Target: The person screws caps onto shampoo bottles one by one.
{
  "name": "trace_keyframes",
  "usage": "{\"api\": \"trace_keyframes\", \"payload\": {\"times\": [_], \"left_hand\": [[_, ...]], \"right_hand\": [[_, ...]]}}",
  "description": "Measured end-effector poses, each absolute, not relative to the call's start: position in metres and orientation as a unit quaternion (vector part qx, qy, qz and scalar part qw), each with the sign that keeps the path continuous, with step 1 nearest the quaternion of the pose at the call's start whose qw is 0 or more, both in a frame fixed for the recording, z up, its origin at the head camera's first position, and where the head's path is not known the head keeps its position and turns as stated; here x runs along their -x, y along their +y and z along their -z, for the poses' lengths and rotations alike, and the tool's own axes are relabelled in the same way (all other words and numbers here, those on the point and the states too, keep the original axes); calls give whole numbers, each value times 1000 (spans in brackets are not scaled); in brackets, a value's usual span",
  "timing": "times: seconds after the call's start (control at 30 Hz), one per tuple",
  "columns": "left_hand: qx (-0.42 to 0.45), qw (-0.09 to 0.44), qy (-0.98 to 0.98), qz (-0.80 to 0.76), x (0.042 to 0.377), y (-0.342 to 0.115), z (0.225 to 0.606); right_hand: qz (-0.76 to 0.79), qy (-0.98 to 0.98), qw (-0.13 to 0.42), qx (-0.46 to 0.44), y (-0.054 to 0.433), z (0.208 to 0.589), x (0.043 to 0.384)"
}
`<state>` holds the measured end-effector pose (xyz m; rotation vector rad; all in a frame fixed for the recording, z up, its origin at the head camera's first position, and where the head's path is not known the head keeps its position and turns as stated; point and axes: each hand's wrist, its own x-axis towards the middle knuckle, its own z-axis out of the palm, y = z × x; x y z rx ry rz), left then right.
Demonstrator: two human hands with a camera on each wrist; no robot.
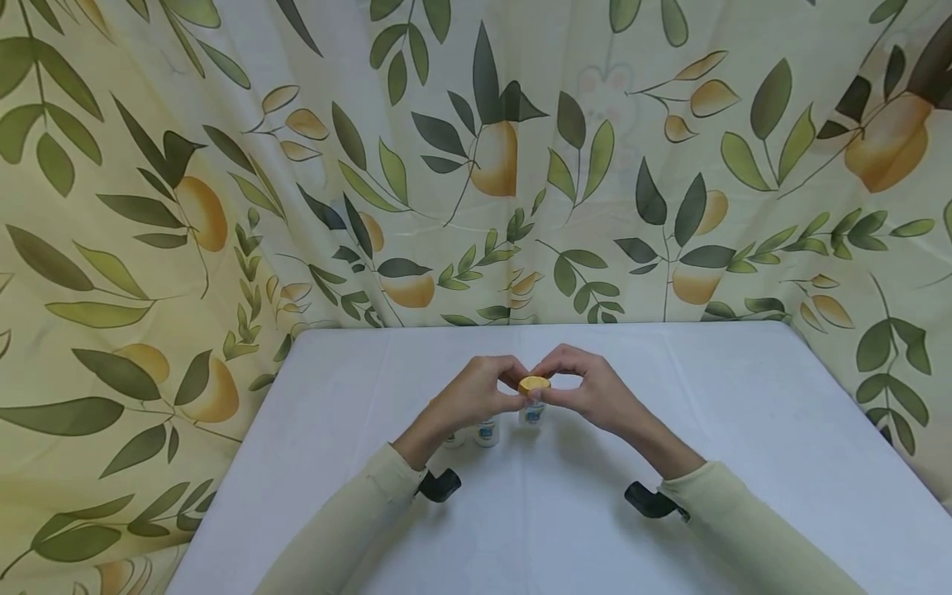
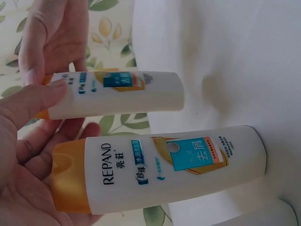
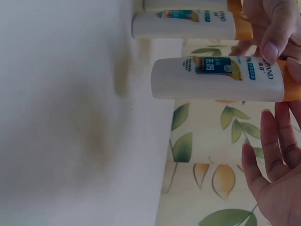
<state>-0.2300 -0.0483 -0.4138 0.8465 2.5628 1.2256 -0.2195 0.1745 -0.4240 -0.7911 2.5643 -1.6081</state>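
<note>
Both hands hold one white shampoo bottle (image 1: 531,413) with an orange-gold cap (image 1: 534,384), lifted a little off the table. My left hand (image 1: 476,388) pinches it near the cap, its thumb (image 2: 47,96) lying across the upper label. From the other side, my right hand (image 1: 595,392) pinches at the cap; in the right wrist view its other fingers spread away below. Beside the left hand a second shampoo bottle (image 2: 178,169) of the same kind stands upright on the table. A third bottle (image 1: 454,438) stands left of that one, partly hidden by the left wrist.
A white cloth covers the table (image 1: 565,537). Behind and beside it hangs a curtain (image 1: 312,207) printed with leaves and orange fruit. Black devices (image 1: 439,485) are strapped at both wrists.
</note>
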Motion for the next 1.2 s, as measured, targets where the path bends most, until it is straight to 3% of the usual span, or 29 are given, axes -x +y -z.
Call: {"api": "trace_keyframes", "payload": {"times": [0.57, 1.2], "left_hand": [[-277, 128, 892, -334, 235, -40, 419], [-271, 129, 904, -303, 236, -38, 418]], "right_hand": [[523, 817, 33, 241, 174, 446, 220], [494, 834, 35, 244, 172, 446, 221]]}}
